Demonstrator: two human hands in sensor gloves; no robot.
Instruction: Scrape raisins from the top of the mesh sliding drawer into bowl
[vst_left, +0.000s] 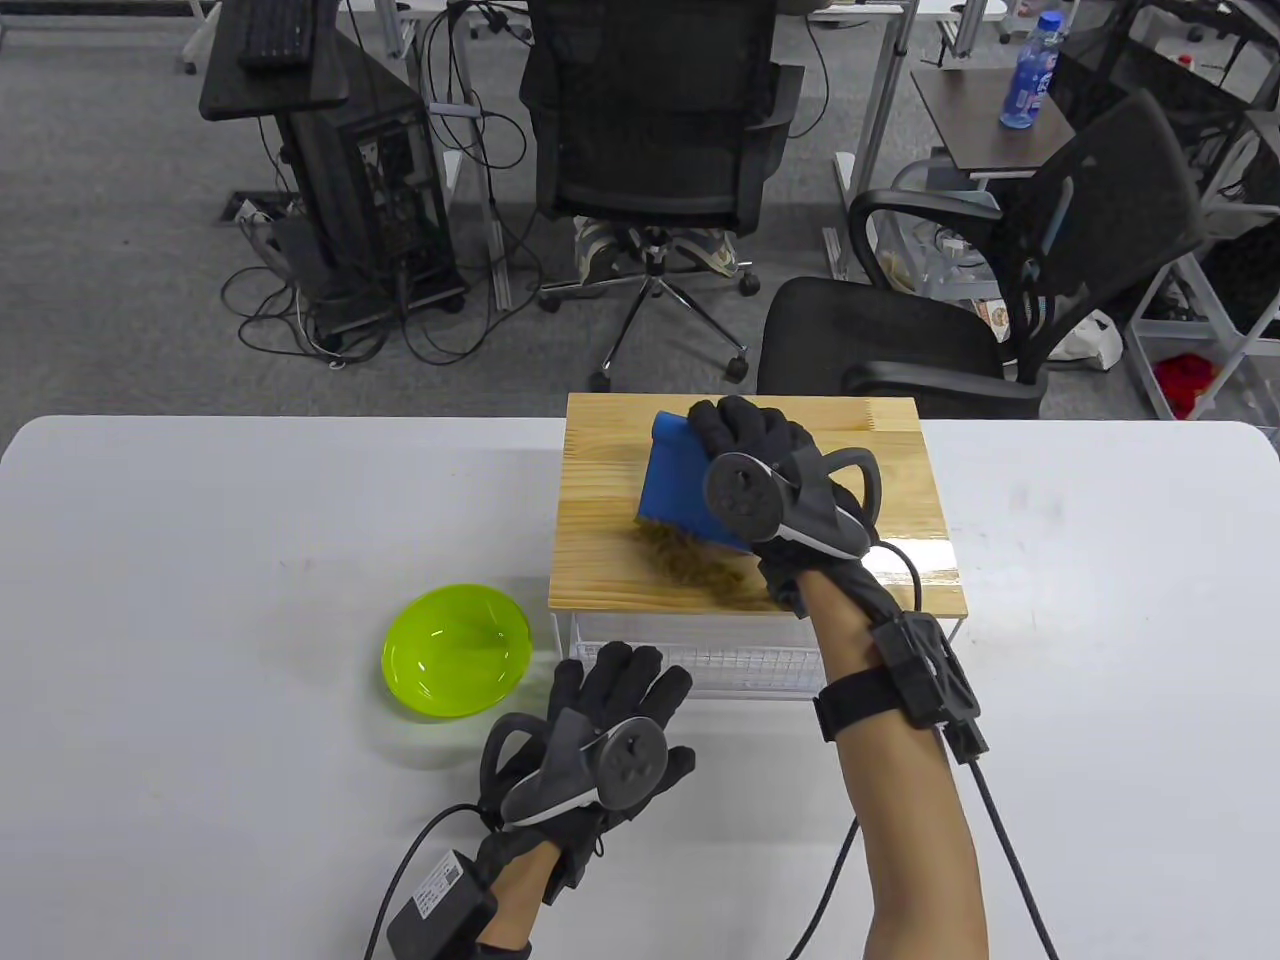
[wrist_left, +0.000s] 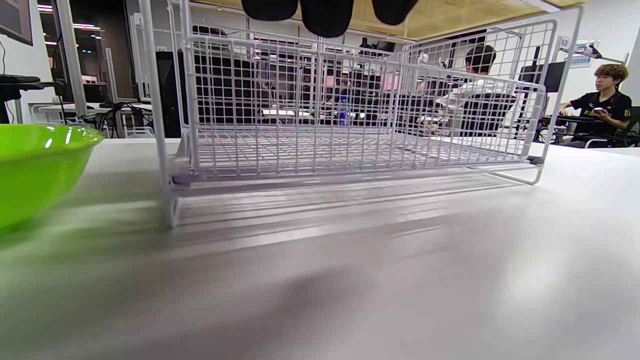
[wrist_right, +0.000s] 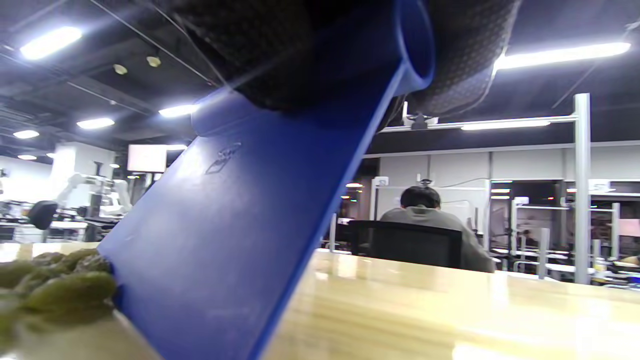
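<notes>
One heap of raisins: light, loose (likely scatter-prone); right hand clenched the stiff blue scraper by its top, left hand lay relaxed.

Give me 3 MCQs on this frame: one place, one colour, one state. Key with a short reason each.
1. Where does the pile of greenish-brown raisins lie?
A. in the bowl
B. on the wooden top of the white wire-mesh drawer unit
C. on the white table

2. What colour is the round plastic bowl?
A. lime green
B. red
C. white

3. What is the right hand doing?
A. resting flat on the table
B. holding the bowl
C. gripping the flat blue plastic scraper

Key: 1 B, the raisins sit on the wood at the scraper's lower edge. 2 A, the bowl is bright green in the table and left wrist views. 3 C, the gloved fingers wrap the scraper's top edge; the left hand is open, beside the bowl.
</notes>
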